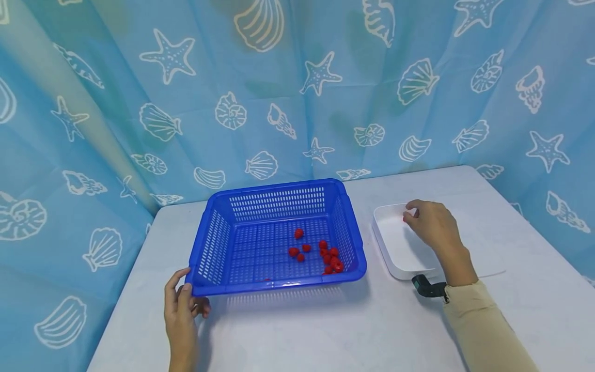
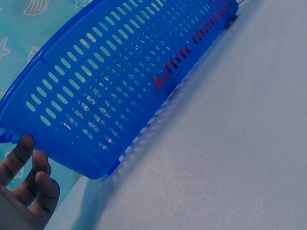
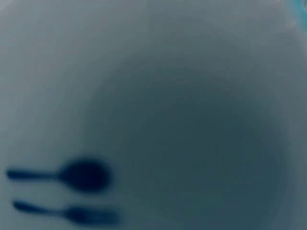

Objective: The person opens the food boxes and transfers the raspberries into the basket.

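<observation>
A blue plastic basket (image 1: pixel 283 284) with slotted walls contains several small red berry-like pieces (image 1: pixel 334 261), most of them gathered at its front right. At its front left corner my left hand (image 1: pixel 178 305) grips the rim; in the left wrist view the fingers (image 2: pixel 43 187) curl against that corner. My right hand (image 1: pixel 432 225) is over a shallow white tray (image 1: pixel 395 271), pinching a small red piece (image 1: pixel 404 219) between thumb and forefinger. That piece is mostly covered by the fingertips. The right wrist view shows no fingers, only a pale surface.
Dark spoon (image 3: pixel 84 175) and fork (image 3: pixel 91 215) shapes appear on the pale surface in the right wrist view. A white cloth covers the table (image 1: pixel 288 341). Behind it hangs a blue curtain (image 1: pixel 279 67) with seashell prints. A black strap piece (image 1: pixel 427 287) sits at my right wrist.
</observation>
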`<move>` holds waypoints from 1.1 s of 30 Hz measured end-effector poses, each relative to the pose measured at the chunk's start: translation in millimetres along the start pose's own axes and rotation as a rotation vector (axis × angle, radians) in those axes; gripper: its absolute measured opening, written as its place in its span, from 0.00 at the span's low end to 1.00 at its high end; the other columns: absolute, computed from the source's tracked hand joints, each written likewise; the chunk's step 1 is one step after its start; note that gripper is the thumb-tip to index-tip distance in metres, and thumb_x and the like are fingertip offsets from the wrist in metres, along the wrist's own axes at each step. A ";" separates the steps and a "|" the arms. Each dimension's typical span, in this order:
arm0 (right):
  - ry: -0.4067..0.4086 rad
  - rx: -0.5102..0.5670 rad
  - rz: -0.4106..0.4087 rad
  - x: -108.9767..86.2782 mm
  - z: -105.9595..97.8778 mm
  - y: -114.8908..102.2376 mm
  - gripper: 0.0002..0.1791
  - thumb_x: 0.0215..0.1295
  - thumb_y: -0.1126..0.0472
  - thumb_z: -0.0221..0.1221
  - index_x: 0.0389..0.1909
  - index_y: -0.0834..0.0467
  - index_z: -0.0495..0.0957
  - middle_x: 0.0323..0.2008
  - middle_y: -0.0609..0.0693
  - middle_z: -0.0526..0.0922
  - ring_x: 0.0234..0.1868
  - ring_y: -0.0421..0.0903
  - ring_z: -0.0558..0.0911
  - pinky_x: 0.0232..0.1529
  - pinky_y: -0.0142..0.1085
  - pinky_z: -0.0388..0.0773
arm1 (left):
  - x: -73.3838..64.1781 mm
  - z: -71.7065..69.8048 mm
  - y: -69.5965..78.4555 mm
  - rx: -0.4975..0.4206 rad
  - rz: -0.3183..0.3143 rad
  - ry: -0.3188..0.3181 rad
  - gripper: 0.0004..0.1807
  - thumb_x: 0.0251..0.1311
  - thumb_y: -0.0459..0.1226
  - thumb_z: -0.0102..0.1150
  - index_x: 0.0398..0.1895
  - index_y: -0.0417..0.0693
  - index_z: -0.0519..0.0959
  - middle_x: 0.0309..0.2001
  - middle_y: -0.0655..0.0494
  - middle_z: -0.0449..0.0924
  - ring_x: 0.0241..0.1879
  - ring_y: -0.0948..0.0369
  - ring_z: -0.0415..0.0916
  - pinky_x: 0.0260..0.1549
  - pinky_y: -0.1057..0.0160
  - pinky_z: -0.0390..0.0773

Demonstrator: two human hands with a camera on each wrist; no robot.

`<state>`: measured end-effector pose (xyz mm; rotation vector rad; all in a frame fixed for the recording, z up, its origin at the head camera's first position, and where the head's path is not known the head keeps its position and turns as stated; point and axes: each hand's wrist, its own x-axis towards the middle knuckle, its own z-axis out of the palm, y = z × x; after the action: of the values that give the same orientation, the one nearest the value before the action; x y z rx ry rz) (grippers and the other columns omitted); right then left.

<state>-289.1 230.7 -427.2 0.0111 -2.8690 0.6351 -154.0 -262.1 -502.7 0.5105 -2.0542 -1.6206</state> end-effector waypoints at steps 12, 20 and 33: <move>-0.043 -0.120 0.008 1.9 17.4 3.2 0.21 0.56 0.61 0.59 0.49 0.69 0.74 0.37 0.69 0.78 0.32 0.61 0.76 0.34 0.51 0.70 | 0.0 0.9 1.3 0.030 0.010 -0.001 0.26 0.62 0.62 0.35 0.63 0.73 0.60 0.40 0.50 0.71 0.24 0.51 0.73 0.17 0.61 0.73; 0.015 -0.140 -0.010 2.7 24.1 5.2 0.12 0.54 0.65 0.60 0.38 0.67 0.79 0.26 0.61 0.80 0.27 0.55 0.74 0.32 0.47 0.62 | -2.1 -2.8 4.7 -0.010 0.032 -0.027 0.26 0.64 0.60 0.36 0.64 0.69 0.60 0.39 0.47 0.70 0.22 0.52 0.72 0.15 0.61 0.71; 0.056 -0.167 -0.013 0.6 28.5 2.0 0.09 0.49 0.66 0.63 0.31 0.67 0.79 0.22 0.59 0.79 0.25 0.56 0.74 0.31 0.47 0.62 | -0.3 -0.4 -2.5 0.018 0.024 -0.008 0.28 0.61 0.64 0.34 0.63 0.72 0.60 0.39 0.49 0.72 0.23 0.50 0.72 0.17 0.62 0.72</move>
<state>-295.4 220.6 -453.1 -0.0131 -2.8548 0.3859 -153.5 -262.8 -505.1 0.4849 -2.0748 -1.5943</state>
